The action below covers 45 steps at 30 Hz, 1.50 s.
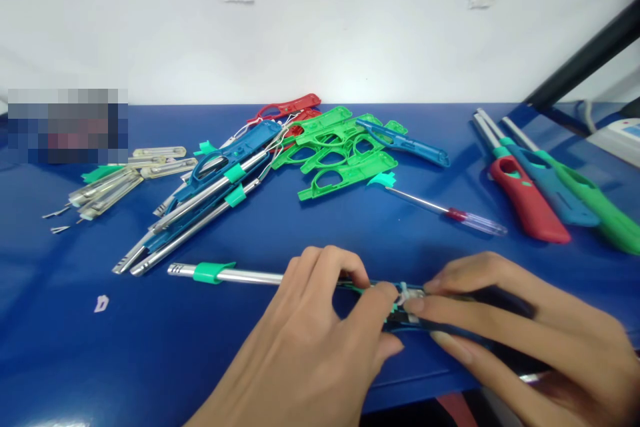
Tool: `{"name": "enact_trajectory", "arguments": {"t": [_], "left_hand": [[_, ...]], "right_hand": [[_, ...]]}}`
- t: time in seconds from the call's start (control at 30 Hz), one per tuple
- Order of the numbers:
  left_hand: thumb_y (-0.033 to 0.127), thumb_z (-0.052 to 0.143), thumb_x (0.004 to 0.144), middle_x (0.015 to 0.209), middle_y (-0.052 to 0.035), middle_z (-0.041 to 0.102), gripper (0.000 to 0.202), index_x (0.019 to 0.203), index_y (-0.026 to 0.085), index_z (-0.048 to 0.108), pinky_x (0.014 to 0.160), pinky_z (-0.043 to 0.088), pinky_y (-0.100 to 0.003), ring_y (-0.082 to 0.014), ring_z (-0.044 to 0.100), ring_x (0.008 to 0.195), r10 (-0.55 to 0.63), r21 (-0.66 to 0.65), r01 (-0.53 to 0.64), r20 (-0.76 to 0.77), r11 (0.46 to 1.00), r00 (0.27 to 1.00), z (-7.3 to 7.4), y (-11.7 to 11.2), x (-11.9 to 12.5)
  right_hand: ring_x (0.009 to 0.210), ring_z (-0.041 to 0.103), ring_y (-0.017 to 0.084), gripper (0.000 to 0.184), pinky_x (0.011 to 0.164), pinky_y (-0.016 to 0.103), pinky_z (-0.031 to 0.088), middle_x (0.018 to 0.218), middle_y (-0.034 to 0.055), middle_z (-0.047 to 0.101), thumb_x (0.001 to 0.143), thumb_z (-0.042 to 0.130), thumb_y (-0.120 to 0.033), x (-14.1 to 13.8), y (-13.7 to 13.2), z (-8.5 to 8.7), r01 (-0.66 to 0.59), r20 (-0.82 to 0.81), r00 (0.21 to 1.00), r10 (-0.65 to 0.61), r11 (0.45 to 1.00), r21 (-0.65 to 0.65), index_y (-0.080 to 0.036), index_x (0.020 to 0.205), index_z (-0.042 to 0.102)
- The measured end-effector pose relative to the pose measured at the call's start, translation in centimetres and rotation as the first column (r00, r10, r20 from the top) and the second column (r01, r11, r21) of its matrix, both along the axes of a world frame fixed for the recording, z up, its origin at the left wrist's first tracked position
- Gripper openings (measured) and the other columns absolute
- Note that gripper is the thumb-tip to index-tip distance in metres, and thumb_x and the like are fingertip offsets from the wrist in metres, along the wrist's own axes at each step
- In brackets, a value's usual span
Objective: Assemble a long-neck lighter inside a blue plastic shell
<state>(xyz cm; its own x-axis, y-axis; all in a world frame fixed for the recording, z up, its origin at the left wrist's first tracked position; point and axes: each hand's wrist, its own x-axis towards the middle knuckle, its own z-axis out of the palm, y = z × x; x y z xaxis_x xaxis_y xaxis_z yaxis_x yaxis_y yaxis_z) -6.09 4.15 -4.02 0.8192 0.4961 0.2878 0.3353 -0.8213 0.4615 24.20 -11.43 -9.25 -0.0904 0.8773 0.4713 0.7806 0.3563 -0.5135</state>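
A long-necked gas lighter [257, 277] lies near the table's front edge, its blue casing open and its metal tube pointing left. A green collar [213, 272] sits around the tube. My left hand [320, 333] is closed on the casing, thumb and index finger pressing by the small green and white parts inside. From the right, my right hand [525, 320] grips the other end of the casing, fingertips at a pale part in its middle. Fingers hide much of the interior. A small white plastic piece [101, 303] lies at the left.
Behind are green casing halves [350, 170], a red half [290, 107] and blue halves with metal tubes [220, 173]. Clear fuel tanks [113, 193] lie left. A screwdriver [470, 219] lies ahead. Red [533, 207], blue [565, 190] and green [600, 207] lighters rest right.
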Motion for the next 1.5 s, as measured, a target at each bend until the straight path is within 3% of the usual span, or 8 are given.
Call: {"name": "enact_trajectory", "arguments": {"t": [0.23, 0.37, 0.5, 0.77, 0.97, 1.2, 1.37, 1.5], "left_hand": [[0.032, 0.057, 0.138, 0.153, -0.0138, 0.086, 0.031, 0.165, 0.023, 0.070, 0.120, 0.080, -0.043, -0.0297, 0.090, 0.142, 0.085, 0.153, -0.093, 0.060, 0.984, 0.995, -0.9, -0.4, -0.1], [0.037, 0.056, 0.139, 0.138, -0.0117, 0.091, 0.024, 0.156, 0.025, 0.067, 0.108, 0.085, -0.049, -0.0305, 0.095, 0.120, 0.162, 0.263, -0.200, 0.157, 0.944, 0.974, -1.3, -0.9, -0.4], [0.036, 0.059, 0.137, 0.135, -0.0098, 0.093, 0.018, 0.145, 0.026, 0.071, 0.105, 0.085, -0.047, -0.0303, 0.095, 0.117, 0.168, 0.284, -0.205, 0.147, 0.937, 0.975, -1.4, -1.0, -0.8], [0.034, 0.063, 0.135, 0.137, -0.0111, 0.092, 0.017, 0.136, 0.025, 0.077, 0.108, 0.082, -0.047, -0.0310, 0.093, 0.121, 0.152, 0.258, -0.183, 0.134, 0.949, 0.979, -1.2, -0.8, -0.7], [0.020, 0.051, 0.133, 0.149, -0.0171, 0.088, 0.035, 0.149, 0.026, 0.082, 0.108, 0.081, -0.053, -0.0351, 0.088, 0.135, 0.080, 0.278, -0.067, -0.035, 0.958, 0.996, -0.4, -0.6, -0.7], [0.016, 0.048, 0.132, 0.154, -0.0192, 0.087, 0.043, 0.145, 0.028, 0.087, 0.110, 0.079, -0.056, -0.0369, 0.085, 0.142, 0.055, 0.250, -0.030, -0.096, 0.968, 0.994, -0.2, -0.4, -0.6], [0.009, 0.052, 0.127, 0.158, -0.0187, 0.086, 0.045, 0.148, 0.028, 0.086, 0.111, 0.076, -0.055, -0.0360, 0.083, 0.143, 0.033, 0.239, -0.016, -0.066, 0.971, 0.997, -0.4, -0.2, -0.5], [0.009, 0.053, 0.126, 0.154, -0.0168, 0.087, 0.043, 0.143, 0.028, 0.088, 0.109, 0.075, -0.054, -0.0351, 0.084, 0.137, 0.038, 0.233, -0.029, -0.033, 0.972, 0.999, -0.6, -0.2, -0.8]], "right_hand": [[0.120, 0.091, 0.032, 0.034, 0.090, 0.039, 0.083, 0.134, 0.0093, 0.086, 0.126, 0.085, -0.039, -1.7, 1.8, 2.4, -0.004, 0.068, 0.998, 0.004, 1.000, 0.002, -0.038, 0.159, 0.093], [0.114, 0.089, 0.018, 0.030, 0.092, 0.024, 0.078, 0.133, 0.0029, 0.083, 0.132, 0.071, -0.028, -2.3, 2.5, 3.1, -0.027, 0.100, 0.995, 0.025, 0.999, 0.018, -0.038, 0.151, 0.092], [0.112, 0.090, 0.019, 0.036, 0.094, 0.026, 0.079, 0.134, 0.0019, 0.083, 0.131, 0.070, -0.024, -2.1, 2.5, 2.9, -0.038, 0.095, 0.995, 0.038, 0.999, 0.003, -0.038, 0.157, 0.091], [0.127, 0.089, 0.029, 0.058, 0.101, 0.039, 0.083, 0.143, 0.0032, 0.090, 0.134, 0.077, -0.043, -1.5, 1.4, 1.8, -0.093, 0.144, 0.985, 0.092, 0.996, 0.006, -0.049, 0.190, 0.071], [0.120, 0.088, 0.017, 0.031, 0.099, 0.021, 0.077, 0.139, 0.0018, 0.083, 0.137, 0.071, -0.041, -2.2, 2.2, 2.5, -0.037, 0.091, 0.995, 0.036, 0.999, 0.015, -0.040, 0.162, 0.090], [0.126, 0.091, 0.039, 0.046, 0.099, 0.048, 0.085, 0.136, 0.0094, 0.090, 0.118, 0.097, -0.059, -1.2, 0.6, 1.1, -0.012, 0.032, 0.999, 0.012, 1.000, -0.015, -0.041, 0.160, 0.094], [0.132, 0.090, 0.040, 0.050, 0.109, 0.051, 0.084, 0.137, 0.0088, 0.091, 0.117, 0.098, -0.065, -0.3, -0.6, 0.1, -0.020, 0.047, 0.999, 0.020, 1.000, -0.013, -0.040, 0.160, 0.094], [0.128, 0.091, 0.036, 0.046, 0.110, 0.046, 0.083, 0.138, 0.0061, 0.092, 0.125, 0.091, -0.054, -0.7, 0.1, 0.9, -0.042, 0.108, 0.993, 0.042, 0.999, -0.008, -0.041, 0.169, 0.089]]}}
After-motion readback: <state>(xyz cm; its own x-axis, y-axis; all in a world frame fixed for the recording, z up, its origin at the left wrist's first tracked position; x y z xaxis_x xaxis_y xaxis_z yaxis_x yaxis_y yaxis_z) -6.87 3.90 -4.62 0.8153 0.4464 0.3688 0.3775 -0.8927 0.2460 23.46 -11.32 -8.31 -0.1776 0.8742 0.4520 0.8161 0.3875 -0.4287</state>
